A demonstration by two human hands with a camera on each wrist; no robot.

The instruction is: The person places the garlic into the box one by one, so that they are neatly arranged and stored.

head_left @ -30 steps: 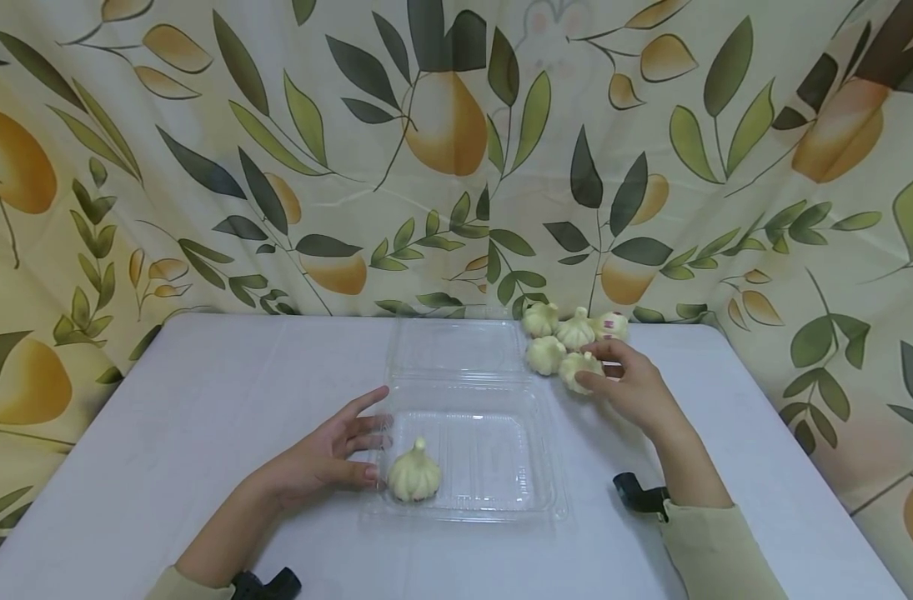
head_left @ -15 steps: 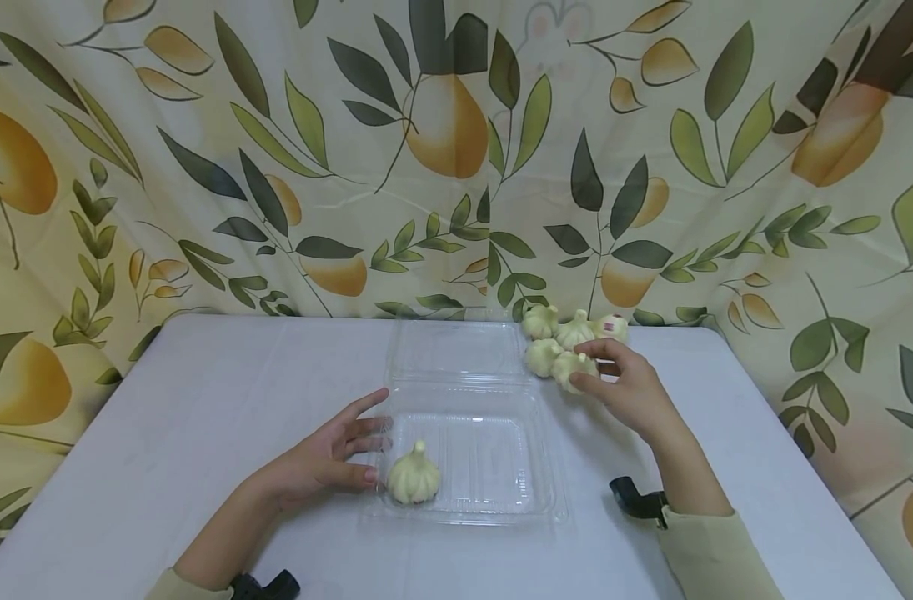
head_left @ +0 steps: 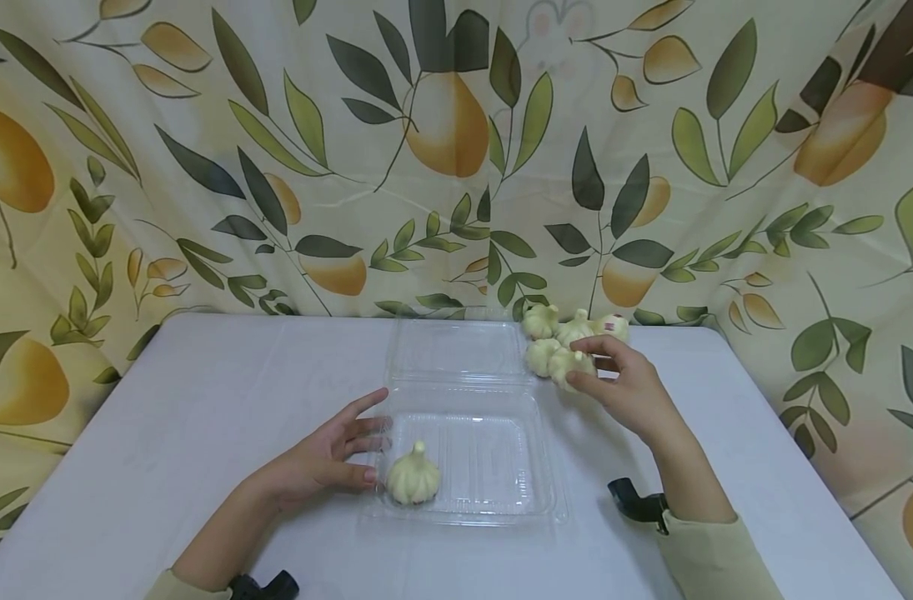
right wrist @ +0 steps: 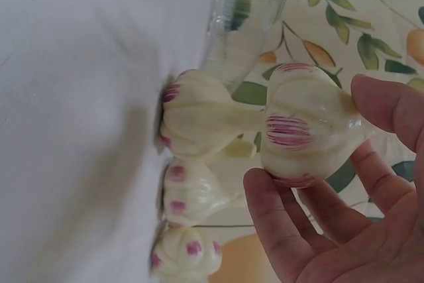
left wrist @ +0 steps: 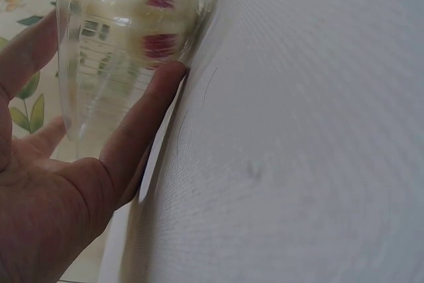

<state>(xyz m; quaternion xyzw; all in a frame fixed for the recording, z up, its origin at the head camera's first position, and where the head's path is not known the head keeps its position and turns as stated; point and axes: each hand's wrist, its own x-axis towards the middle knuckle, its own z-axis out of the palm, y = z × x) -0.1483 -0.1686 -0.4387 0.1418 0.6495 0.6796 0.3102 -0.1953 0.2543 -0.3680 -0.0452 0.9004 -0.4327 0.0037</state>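
My right hand point(head_left: 627, 382) pinches a pale garlic bulb point(right wrist: 301, 124) between thumb and fingers; purple streaks mark its base in the right wrist view. It overlaps the nearest bulbs of a small group at the back. My left hand point(head_left: 328, 454) lies along the left side of an opened clear plastic clamshell box point(head_left: 501, 508), fingers spread and mostly straight, fingertips at its wall. Inside the box, in the near left corner, one garlic bulb point(head_left: 413, 475) sits upright. The left wrist view shows that bulb's purple marks through the clear wall, close to a fingertip point(left wrist: 173, 71).
Other garlic bulbs point(head_left: 540, 320) cluster at the back edge of the white-covered table point(head_left: 223, 392), right beside the box's lid point(head_left: 456, 350), which lies folded back. A leaf-and-fruit patterned curtain point(head_left: 276, 208) hangs behind the table.
The right hand has shifted slightly left with the garlic bulb, which now overlaps its neighbour more. The left hand, the box and the bulb in it have stayed in place.
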